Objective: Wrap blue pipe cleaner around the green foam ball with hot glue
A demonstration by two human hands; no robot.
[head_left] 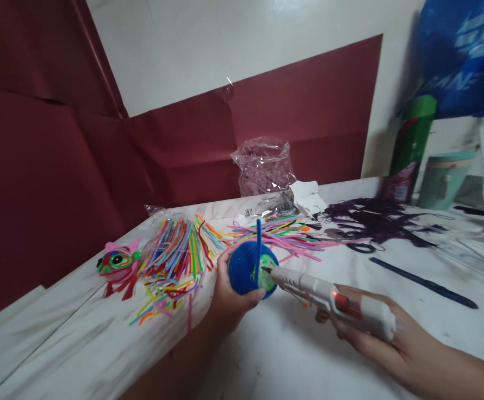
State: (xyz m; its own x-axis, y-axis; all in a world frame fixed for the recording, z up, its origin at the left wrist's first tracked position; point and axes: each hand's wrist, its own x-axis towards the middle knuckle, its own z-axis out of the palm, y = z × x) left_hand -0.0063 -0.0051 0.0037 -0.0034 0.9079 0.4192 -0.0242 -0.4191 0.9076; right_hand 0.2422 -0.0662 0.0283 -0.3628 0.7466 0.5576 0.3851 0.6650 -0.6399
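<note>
My left hand (pixel 230 297) is closed round a ball (pixel 248 269) wound in blue pipe cleaner, with a green patch bare on its right side and a loose blue end standing straight up. My right hand (pixel 375 333) grips a white hot glue gun (pixel 333 298); its small red light is on. The gun's nozzle touches the green patch of the ball. Both hands hover just above the white table (pixel 292 355).
A heap of coloured pipe cleaners (pixel 175 258) lies left of the ball, more pink ones (pixel 292 233) behind it. A pipe-cleaner figure (pixel 119 265) sits at the far left. Purple pipe cleaners (pixel 370 219), a blue pen (pixel 423 282), a clear bag (pixel 263 165), a green can (pixel 412 147) and a cup (pixel 444 179) stand farther back.
</note>
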